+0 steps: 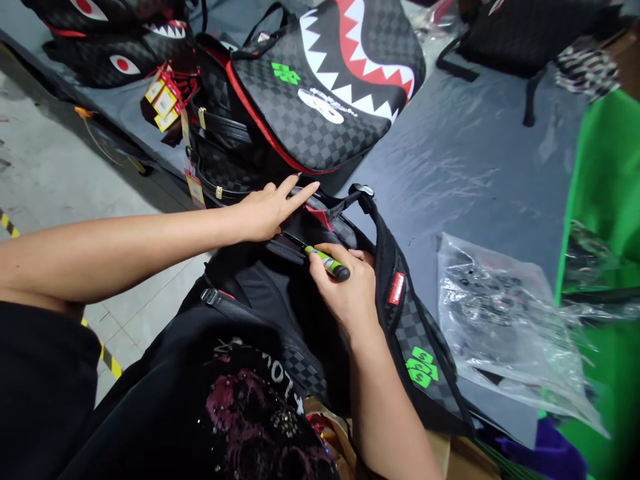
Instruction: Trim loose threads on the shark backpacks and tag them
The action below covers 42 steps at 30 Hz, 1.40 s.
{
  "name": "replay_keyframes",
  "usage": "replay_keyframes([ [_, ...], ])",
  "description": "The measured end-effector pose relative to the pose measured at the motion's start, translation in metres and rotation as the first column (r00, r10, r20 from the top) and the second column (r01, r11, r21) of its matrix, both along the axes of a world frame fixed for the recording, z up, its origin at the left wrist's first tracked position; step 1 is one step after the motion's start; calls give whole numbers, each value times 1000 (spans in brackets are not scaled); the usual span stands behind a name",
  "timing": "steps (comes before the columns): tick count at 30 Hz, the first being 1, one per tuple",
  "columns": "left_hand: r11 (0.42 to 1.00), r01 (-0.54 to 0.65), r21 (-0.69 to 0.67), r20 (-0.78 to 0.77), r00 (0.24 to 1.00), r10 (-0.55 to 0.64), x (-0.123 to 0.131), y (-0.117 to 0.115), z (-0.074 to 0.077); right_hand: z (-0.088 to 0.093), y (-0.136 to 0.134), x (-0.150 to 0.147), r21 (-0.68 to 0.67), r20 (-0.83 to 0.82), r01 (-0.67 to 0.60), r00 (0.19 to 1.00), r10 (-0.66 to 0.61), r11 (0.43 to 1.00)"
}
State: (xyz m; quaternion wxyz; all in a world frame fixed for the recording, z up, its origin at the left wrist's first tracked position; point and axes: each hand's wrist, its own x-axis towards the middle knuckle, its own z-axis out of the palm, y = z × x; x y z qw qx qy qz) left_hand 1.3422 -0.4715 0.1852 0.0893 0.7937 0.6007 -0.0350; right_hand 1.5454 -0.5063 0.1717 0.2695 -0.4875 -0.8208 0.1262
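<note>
A black checkered backpack (345, 230) lies in front of me at the table's edge, its strap side with a red label up. My right hand (345, 287) is closed around the green and black handle of a slim screwdriver-like tool (325, 261). Its thin dark shaft points left toward the backpack's dark fabric; the tip is hidden near my left hand. My left hand (270, 210) lies on the backpack with two fingers stretched out and spread, the thumb side close to the shaft. Beyond it stands another checkered backpack (320, 127) with a printed shark mouth and red piping.
At the upper left, more black bags (125, 60) with red-eye prints lie on the grey-covered table (450, 173). Yellow and red tags (163, 103) hang beside them. A clear plastic bag (500, 320) and green material (605, 173) are on the right; another dark bag (515, 40) is behind.
</note>
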Motion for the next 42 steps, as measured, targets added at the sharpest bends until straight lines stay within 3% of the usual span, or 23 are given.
replay_keyframes([
  [7, 1000, 3, 1, 23, 1000, -3, -7, 4, -6, -3, 7, -28, -70, 16, -101, 995, 102, 992],
  [15, 997, -81, 10, 5, 997, 81, 5, 1, -3, -22, 10, -29, -17, -18, -35, 999, 34, 999],
  [20, 999, -24, -24, 53, 998, 25, -5, 2, -3, -18, 12, -26, -92, -93, -84, 993, 76, 992],
  [24, 996, -20, -82, 121, 992, 30, -16, 7, -3, -14, 11, -22, -144, -148, -34, 989, 13, 989],
  [28, 990, -6, -138, 140, 990, 25, -16, 10, -2, -9, 13, -23, -226, -163, -104, 984, 68, 969],
  [42, 998, -32, -53, 107, 994, 38, -7, 14, -9, -11, 9, -32, -93, -26, -32, 999, 30, 995],
])
